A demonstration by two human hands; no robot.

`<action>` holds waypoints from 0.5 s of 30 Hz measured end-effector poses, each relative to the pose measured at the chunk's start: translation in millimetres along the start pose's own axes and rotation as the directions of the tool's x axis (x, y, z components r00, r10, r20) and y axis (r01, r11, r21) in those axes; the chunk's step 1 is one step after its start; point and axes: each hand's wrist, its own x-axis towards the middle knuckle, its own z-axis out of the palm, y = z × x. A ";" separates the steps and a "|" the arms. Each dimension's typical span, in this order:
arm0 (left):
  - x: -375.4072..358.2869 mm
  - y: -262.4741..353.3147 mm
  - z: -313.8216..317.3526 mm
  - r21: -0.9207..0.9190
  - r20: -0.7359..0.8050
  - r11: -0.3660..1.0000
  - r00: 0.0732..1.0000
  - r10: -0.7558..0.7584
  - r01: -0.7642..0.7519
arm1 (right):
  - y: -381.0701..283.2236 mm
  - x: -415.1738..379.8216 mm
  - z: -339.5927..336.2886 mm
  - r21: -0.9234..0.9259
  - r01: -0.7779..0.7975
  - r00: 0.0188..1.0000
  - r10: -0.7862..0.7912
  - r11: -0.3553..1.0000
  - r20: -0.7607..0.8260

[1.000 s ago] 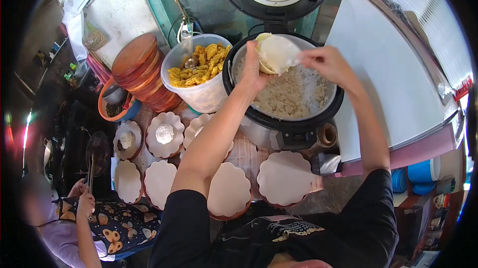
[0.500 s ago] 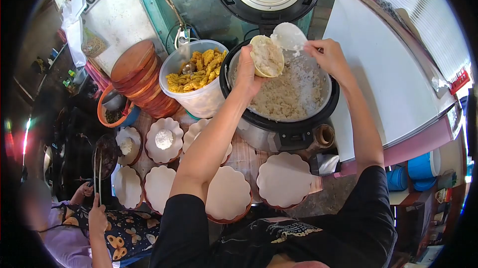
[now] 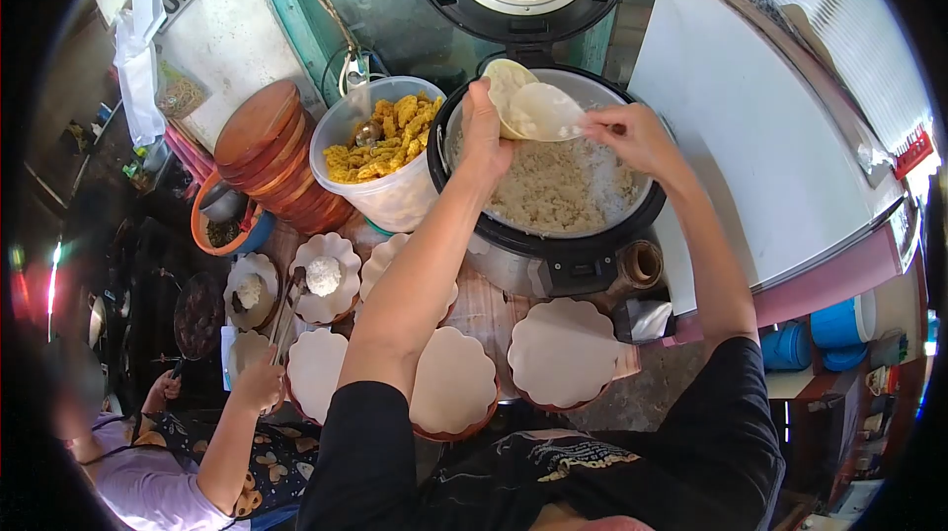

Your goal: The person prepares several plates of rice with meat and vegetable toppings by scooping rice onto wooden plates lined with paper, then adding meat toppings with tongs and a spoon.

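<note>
My left hand [image 3: 484, 136] grips a small yellow bowl [image 3: 501, 79], tilted over the open rice cooker [image 3: 509, 265]. In my right hand [image 3: 634, 139] is the handle of a white rice paddle [image 3: 546, 113], its flat blade across the bowl's mouth. The blade hides much of what the bowl contains. Below both hands, cooked rice [image 3: 558, 190] lies in the cooker's pot. Left of the cooker are scalloped, paper-lined plates; one holds a round mound of rice [image 3: 323, 276].
A tub of yellow fried food [image 3: 393, 161] stands left of the cooker, beside stacked brown plates [image 3: 259, 161]. A co-worker's hand [image 3: 259, 385] holds tongs [image 3: 286, 319] over the plates. The raised cooker lid [image 3: 523, 23] is behind; a white surface [image 3: 760, 146] lies right.
The paddle blade has moved down and left across the bowl, which is now tilted differently. The co-worker's tongs have swung right from the dark pan to the plates.
</note>
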 end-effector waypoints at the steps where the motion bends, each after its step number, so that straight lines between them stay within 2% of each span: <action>1: 1.9 3.5 1.1 0.026 -0.033 1.000 0.999 0.004 -0.003 | 1.0 1.7 -7.8 -0.054 -0.019 1.000 0.019 0.998 -0.014; 4: 5.3 7.8 -0.5 0.087 -0.005 0.996 1.000 -0.004 0.004 | -0.3 7.7 -15.1 0.045 -0.018 0.981 0.027 0.999 -0.192; 7: -3.7 8.2 10.1 0.095 -0.014 0.995 1.000 0.014 -0.013 | 0.9 7.2 7.8 0.053 -0.038 0.999 0.036 0.998 0.032; 10: 10.8 -2.0 -6.6 0.017 -0.013 1.000 1.000 0.004 -0.003 | 11.1 8.4 23.7 0.059 -0.073 0.997 0.074 0.996 -0.006; 15: -11.5 5.0 1.5 0.072 0.032 0.997 0.999 -0.011 0.009 | 19.4 12.9 15.5 -0.087 -0.014 0.993 0.003 0.996 -0.121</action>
